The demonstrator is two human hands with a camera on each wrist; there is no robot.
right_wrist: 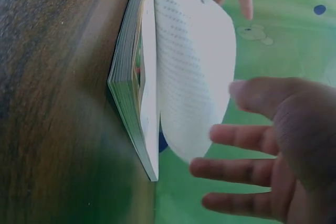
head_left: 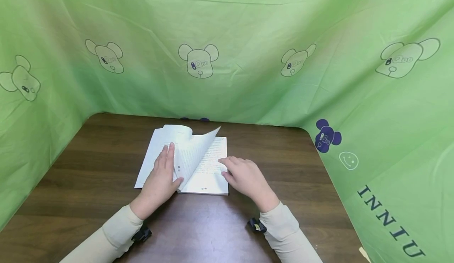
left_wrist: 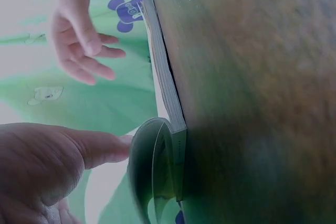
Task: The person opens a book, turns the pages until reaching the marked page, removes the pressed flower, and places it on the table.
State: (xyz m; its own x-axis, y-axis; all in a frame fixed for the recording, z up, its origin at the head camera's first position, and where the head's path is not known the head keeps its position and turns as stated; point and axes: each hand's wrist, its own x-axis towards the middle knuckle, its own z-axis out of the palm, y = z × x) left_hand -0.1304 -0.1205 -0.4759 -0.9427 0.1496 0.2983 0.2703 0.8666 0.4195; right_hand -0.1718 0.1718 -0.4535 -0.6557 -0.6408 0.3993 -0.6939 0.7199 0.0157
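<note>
The left arm [head_left: 106, 235] and right arm [head_left: 289, 233], in pale sleeves, reach in from the near side of the book [head_left: 209, 184], one toward each half. The left hand [head_left: 159, 181] lies over the book's left pages, fingers straight toward its far edge, thumb angled out and touching a page. The right hand [head_left: 248, 178] hovers at the book's right edge, fingers apart and slightly bent, holding nothing.

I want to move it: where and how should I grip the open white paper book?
Probably by the right edge of the open white paper book, from the right, thumb above and fingers below: there its pages lie flat in a thick stack, whereas a printed white page curls up farther left.
</note>
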